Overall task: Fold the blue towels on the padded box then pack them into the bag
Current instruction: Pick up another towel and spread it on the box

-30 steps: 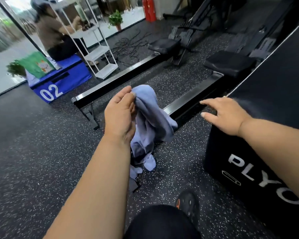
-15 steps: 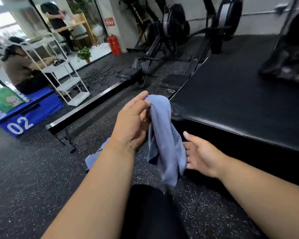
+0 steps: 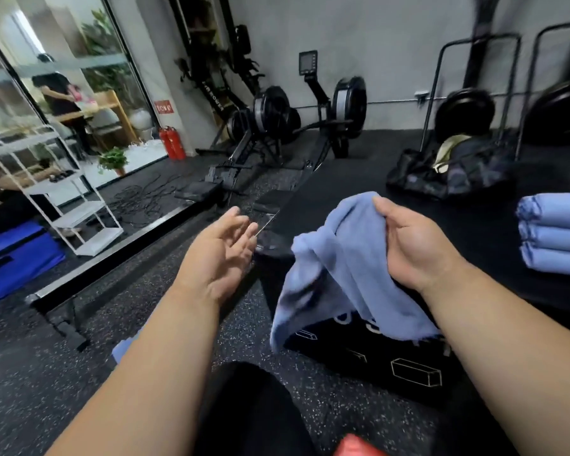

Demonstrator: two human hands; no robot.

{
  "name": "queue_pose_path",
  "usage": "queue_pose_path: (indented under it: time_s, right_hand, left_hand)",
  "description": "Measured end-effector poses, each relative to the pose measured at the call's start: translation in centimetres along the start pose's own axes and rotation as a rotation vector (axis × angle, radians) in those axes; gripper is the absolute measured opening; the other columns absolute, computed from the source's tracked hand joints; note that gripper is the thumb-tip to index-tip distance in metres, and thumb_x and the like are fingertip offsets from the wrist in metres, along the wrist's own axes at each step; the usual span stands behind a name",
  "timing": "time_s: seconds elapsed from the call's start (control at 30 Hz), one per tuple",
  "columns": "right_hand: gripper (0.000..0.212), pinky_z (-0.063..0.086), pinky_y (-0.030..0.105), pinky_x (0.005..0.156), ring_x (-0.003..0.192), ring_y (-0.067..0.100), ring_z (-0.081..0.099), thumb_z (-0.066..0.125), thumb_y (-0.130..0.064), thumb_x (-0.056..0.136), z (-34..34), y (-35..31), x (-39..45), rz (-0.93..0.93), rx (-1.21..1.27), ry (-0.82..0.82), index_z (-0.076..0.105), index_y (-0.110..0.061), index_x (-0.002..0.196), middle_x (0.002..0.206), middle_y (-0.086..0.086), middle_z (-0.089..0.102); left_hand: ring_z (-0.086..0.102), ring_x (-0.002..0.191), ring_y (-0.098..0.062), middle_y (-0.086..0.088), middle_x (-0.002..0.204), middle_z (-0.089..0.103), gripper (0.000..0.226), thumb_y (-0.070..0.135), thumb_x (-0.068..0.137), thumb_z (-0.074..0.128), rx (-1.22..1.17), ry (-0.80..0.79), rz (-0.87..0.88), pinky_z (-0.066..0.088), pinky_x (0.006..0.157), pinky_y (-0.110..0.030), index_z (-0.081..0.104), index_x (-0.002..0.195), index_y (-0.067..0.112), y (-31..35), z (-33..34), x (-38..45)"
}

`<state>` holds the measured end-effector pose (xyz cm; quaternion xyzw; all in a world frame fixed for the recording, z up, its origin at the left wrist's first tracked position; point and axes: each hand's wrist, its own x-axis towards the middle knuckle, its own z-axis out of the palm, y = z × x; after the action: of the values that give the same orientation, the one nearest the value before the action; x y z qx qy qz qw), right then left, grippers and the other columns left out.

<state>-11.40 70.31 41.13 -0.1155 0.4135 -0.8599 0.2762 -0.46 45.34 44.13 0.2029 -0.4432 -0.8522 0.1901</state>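
Head view: loose towel held over the corner of the box

Head camera looks down on two bare forearms. The right hand (image 3: 412, 245) pinches the top edge of a crumpled blue towel (image 3: 339, 268), thumb on one side and fingers behind the cloth. The towel hangs in loose folds over the near corner of the padded box (image 3: 392, 366), part of it draped down the printed front face. The left hand (image 3: 221, 255) is empty, palm up, fingers spread, just beside the towel but not touching it.

What could go wrong, as I judge it: with only one edge gripped, the hanging part may slide off the corner and drop to the floor (image 3: 79, 373). If the towel goes down bunched, the fold will come out uneven. A wide sweep while spreading it might also knock the stack of folded towels (image 3: 555, 236) at the right edge.

The box top is black, smooth and flat, with room between the corner and the stack. A dark bag (image 3: 448, 172) sits at the far side of it, open as far as I can tell. Around it is a gym: speckled rubber flooring, rowing machines (image 3: 277, 126) by the wall, a white shelf rack (image 3: 63, 192) and a glass front on the left
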Motion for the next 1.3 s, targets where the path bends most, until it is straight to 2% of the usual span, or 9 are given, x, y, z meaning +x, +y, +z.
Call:
queue_pose_path:
  time_s: [0.17, 0.37, 0.5, 0.57, 0.63, 0.8, 0.97, 1.1, 1.3]
  right_hand:
    - [0.032, 0.06, 0.036, 0.086, 0.101, 0.031, 0.069, 0.043, -0.018, 0.109, 0.2, -1.8, -2.0, -0.112, -0.124, -0.038, 0.061, 0.006, 0.121, 0.108, 0.023, 0.07]
    - [0.026, 0.055, 0.04, 0.097, 0.111, 0.032, 0.066, 0.046, -0.012, 0.108, 0.0, -2.7, -3.0, -0.129, -0.162, -0.008, 0.061, 0.002, 0.124, 0.113, 0.023, 0.067]
    - [0.027, 0.049, 0.048, 0.106, 0.112, 0.036, 0.064, 0.046, -0.013, 0.108, -0.1, -3.0, -3.5, -0.133, -0.177, -0.042, 0.063, 0.004, 0.121, 0.115, 0.027, 0.066]
    - [0.025, 0.05, 0.048, 0.105, 0.113, 0.035, 0.066, 0.047, -0.012, 0.108, -0.3, -2.9, -3.7, -0.14, -0.17, -0.019, 0.062, 0.002, 0.122, 0.116, 0.026, 0.067]
    - [0.023, 0.053, 0.047, 0.102, 0.111, 0.034, 0.067, 0.051, -0.012, 0.107, -0.6, -3.0, -3.8, -0.145, -0.165, 0.015, 0.063, -0.001, 0.122, 0.116, 0.023, 0.068]
    - [0.027, 0.055, 0.047, 0.1, 0.11, 0.032, 0.071, 0.057, -0.011, 0.104, -1.5, -3.6, -4.2, -0.164, -0.165, 0.072, 0.064, -0.003, 0.13, 0.121, 0.021, 0.072]
    - [0.026, 0.058, 0.038, 0.092, 0.111, 0.022, 0.073, 0.057, -0.011, 0.104, -2.7, -4.4, -4.4, -0.206, -0.418, 0.174, 0.071, -0.015, 0.125, 0.12, 0.008, 0.077]
    - [0.031, 0.056, 0.032, 0.076, 0.091, 0.014, 0.071, 0.055, -0.006, 0.102, -4.1, -5.2, -4.7, -0.262, -0.603, 0.266, 0.074, -0.023, 0.12, 0.107, 0.005, 0.078]
    - [0.018, 0.058, 0.027, 0.066, 0.082, 0.013, 0.072, 0.069, -0.008, 0.098, -6.2, -5.6, -3.2, -0.299, -0.439, 0.47, 0.068, -0.013, 0.115, 0.107, 0.01, 0.078]
  left_hand:
    - [0.071, 0.115, -0.015, 0.002, 0.132, 0.072, 0.041, 0.015, 0.098, 0.069, 0.443, -0.211, 0.036, 0.054, 0.093, -0.03, 0.067, 0.136, 0.03, -3.2, 1.6, -1.6]
    - [0.067, 0.123, -0.015, 0.011, 0.135, 0.07, 0.062, 0.049, 0.088, 0.076, 0.67, -0.398, -0.107, 0.049, 0.105, -0.036, 0.054, 0.145, 0.047, -9.3, 2.4, -2.9]
    - [0.065, 0.115, -0.011, 0.009, 0.12, 0.071, 0.045, 0.038, 0.102, 0.067, 0.593, -0.463, 0.009, 0.049, 0.104, -0.038, 0.054, 0.145, 0.044, -11.1, 3.0, -3.1]
    - [0.063, 0.093, -0.009, 0.001, 0.091, 0.064, 0.057, 0.029, 0.102, 0.069, 0.598, -0.401, 0.116, 0.051, 0.098, -0.033, 0.046, 0.153, 0.042, -11.3, 3.3, -3.2]
    - [0.052, 0.082, -0.011, -0.004, 0.081, 0.05, 0.067, 0.021, 0.099, 0.072, 0.6, -0.355, 0.186, 0.047, 0.093, -0.029, 0.04, 0.156, 0.038, -10.9, 3.4, -2.9]
    - [0.049, 0.089, -0.018, -0.005, 0.085, 0.051, 0.058, 0.01, 0.1, 0.065, 0.479, -0.287, 0.209, 0.047, 0.094, -0.035, 0.05, 0.15, 0.035, -8.8, 4.0, -1.8]
    - [0.046, 0.105, -0.028, -0.01, 0.116, 0.051, 0.055, 0.016, 0.095, 0.068, 0.292, -0.323, 0.181, 0.046, 0.098, -0.044, 0.056, 0.146, 0.035, -6.3, 4.3, -0.9]
    - [0.051, 0.1, -0.027, -0.015, 0.108, 0.062, 0.048, 0.009, 0.101, 0.063, 0.226, -0.269, 0.208, 0.046, 0.086, -0.038, 0.056, 0.143, 0.031, -4.7, 5.4, -0.3]
    - [0.062, 0.073, -0.01, 0.003, 0.09, 0.075, 0.027, 0.006, 0.104, 0.06, 0.128, -0.157, 0.17, 0.05, 0.055, -0.019, 0.063, 0.127, 0.02, -4.1, 7.2, 1.4]
